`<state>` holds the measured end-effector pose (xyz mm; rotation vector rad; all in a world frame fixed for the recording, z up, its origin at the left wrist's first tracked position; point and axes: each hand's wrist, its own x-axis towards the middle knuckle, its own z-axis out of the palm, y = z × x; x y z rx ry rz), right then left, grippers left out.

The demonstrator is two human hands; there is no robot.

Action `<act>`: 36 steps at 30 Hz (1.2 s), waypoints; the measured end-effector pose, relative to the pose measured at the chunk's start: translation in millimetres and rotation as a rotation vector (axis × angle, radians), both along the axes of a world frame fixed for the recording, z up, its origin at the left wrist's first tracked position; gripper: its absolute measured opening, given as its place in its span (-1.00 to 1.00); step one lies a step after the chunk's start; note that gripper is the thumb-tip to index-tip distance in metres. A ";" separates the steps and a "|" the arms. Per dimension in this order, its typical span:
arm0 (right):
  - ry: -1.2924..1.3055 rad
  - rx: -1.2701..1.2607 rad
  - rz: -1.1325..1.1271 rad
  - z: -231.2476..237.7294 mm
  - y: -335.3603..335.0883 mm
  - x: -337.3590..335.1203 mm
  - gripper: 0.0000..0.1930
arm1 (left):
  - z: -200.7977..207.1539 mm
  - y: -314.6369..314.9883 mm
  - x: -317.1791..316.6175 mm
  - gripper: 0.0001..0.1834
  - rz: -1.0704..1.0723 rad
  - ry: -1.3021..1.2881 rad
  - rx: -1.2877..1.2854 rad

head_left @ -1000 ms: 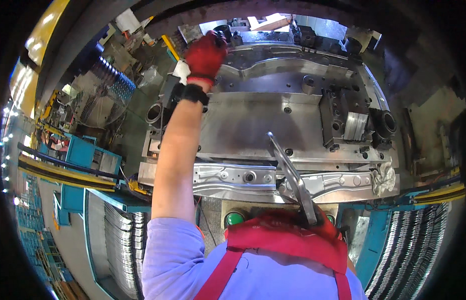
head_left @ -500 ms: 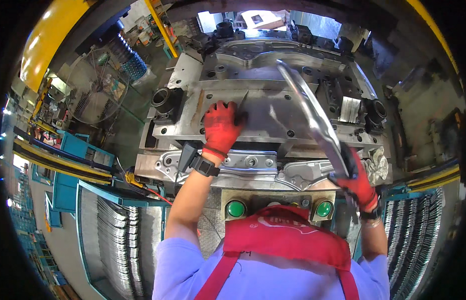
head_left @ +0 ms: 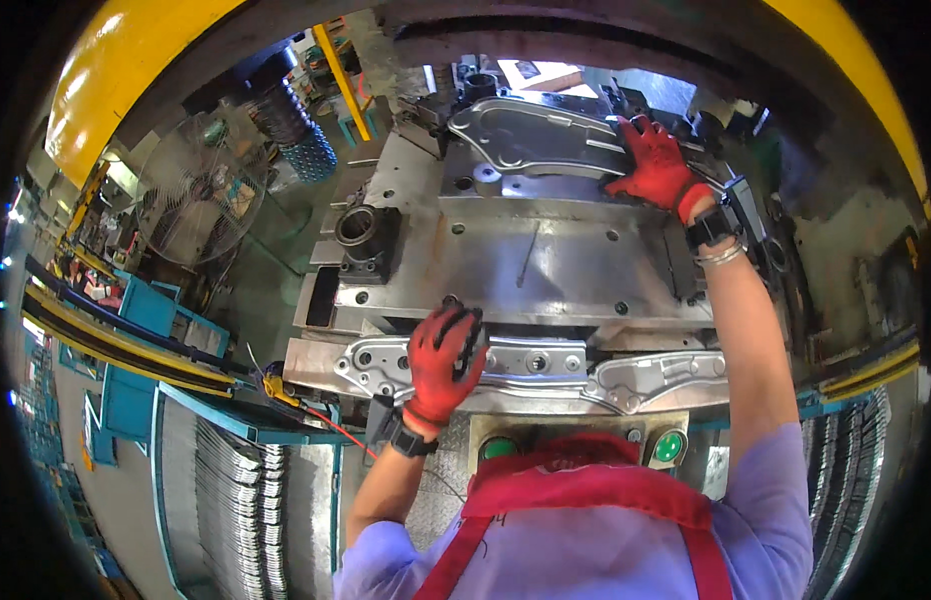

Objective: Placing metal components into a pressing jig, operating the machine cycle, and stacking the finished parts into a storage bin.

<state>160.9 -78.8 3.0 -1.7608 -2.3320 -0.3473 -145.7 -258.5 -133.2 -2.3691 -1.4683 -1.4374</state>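
Note:
A grey stamped metal panel (head_left: 546, 135) with a curved, ribbed outline lies across the far part of the press die (head_left: 566, 250). My right hand (head_left: 661, 170), in a red glove with dark fingertips, grips its right end, thumb on the near side. My left hand (head_left: 446, 365), gloved alike, is over the die's front edge, fingers apart and loosely bent, with nothing seen in them. Beneath and beside it, a second stamped panel (head_left: 536, 362) lies along the front ledge. Whether the left hand touches that panel, I cannot tell.
A round guide bushing (head_left: 358, 232) rises at the die's left. Green push buttons (head_left: 670, 447) sit close to my body. Racks (head_left: 166, 470) of stacked metal parts stand at both sides. A large fan (head_left: 201, 190) is at the left, and yellow press framing (head_left: 116, 80) curves overhead.
My right hand has carried the panel from a tilted hold at the right onto the far die. My left hand has drawn back from the die's top plate to its front edge.

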 end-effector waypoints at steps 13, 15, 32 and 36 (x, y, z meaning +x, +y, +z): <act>0.130 -0.445 0.209 -24.1 150.2 51.2 0.01 | -35.5 -46.6 -33.7 -0.49 0.230 -0.064 -0.209; 0.142 -0.483 0.192 -29.7 155.8 51.3 0.00 | -38.3 -51.5 -30.4 -0.49 0.233 -0.090 -0.264; 0.222 -0.048 0.406 -53.5 8.2 32.2 -0.21 | -68.3 -125.3 -1.3 -0.56 0.504 -0.302 -0.245; 0.573 -0.135 0.423 -99.5 -174.0 57.8 -0.36 | -157.8 -152.7 -12.6 -0.51 0.453 -0.948 -0.793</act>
